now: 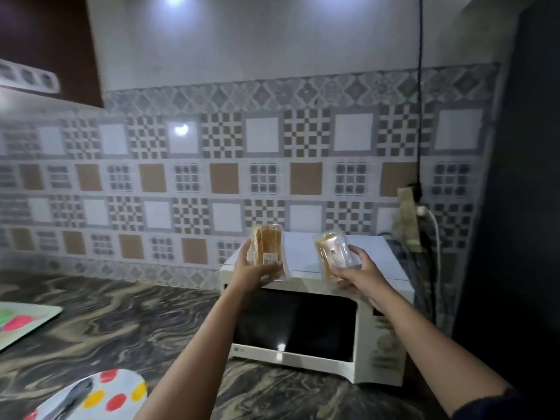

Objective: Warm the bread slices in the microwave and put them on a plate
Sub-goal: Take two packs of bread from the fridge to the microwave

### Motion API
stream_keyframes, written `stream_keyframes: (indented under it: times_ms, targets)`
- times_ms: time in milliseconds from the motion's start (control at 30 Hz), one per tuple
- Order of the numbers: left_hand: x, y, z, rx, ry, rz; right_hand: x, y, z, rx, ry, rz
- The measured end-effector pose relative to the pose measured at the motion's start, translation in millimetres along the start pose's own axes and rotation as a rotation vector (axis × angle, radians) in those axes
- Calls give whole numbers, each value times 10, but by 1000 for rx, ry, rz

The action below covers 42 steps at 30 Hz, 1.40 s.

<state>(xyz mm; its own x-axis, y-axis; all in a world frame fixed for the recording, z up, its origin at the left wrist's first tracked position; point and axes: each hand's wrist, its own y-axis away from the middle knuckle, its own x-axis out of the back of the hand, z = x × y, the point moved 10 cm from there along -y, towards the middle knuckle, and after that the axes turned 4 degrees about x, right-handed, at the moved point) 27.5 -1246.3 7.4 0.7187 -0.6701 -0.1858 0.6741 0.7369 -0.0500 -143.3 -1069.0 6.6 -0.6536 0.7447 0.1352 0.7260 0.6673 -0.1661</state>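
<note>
Two clear plastic packs of sliced bread are held above the white microwave (385, 338). My left hand (253, 269) grips the left bread pack (268, 247), which stands upright with a label facing me. My right hand (356, 275) grips the right bread pack (331, 256), tilted to the left. The microwave door (298, 321) is dark and closed. A white plate with red and yellow dots (100, 395) lies on the counter at the lower left, partly cut off by the frame.
The dark marbled counter (121, 322) stretches left of the microwave. A board with coloured shapes (21, 322) lies at the far left edge. A power strip and cables (415, 219) hang on the tiled wall right of the microwave, beside a dark tall surface.
</note>
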Motion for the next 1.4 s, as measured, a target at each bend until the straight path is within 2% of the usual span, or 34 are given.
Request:
stream_keyframes:
  times_ms: [100, 233, 367, 500, 633, 933, 1400]
  targets:
    - [-301, -274, -115, 25, -36, -32, 206, -220, 149, -67, -27, 23]
    - [-600, -596, -190, 21, -202, -21, 415, -453, 351, -145, -51, 34]
    - [-770, -843, -298, 52, -369, -48, 581, -659, 395, -143, 69, 37]
    - [-853, -1073, -353, 52, -555, -79, 686, -839, 290, -69, 356, 82]
    - [-802, -1208, -356, 64, -766, -35, 651, -945, 322, -63, 380, 85]
    - [-801, -1290, -378, -42, -678, 31, 590, -1130, 378, -118, 329, 128]
    - [-759, -1287, -402, -62, -602, 62, 537, -1207, 435, -100, 286, 193]
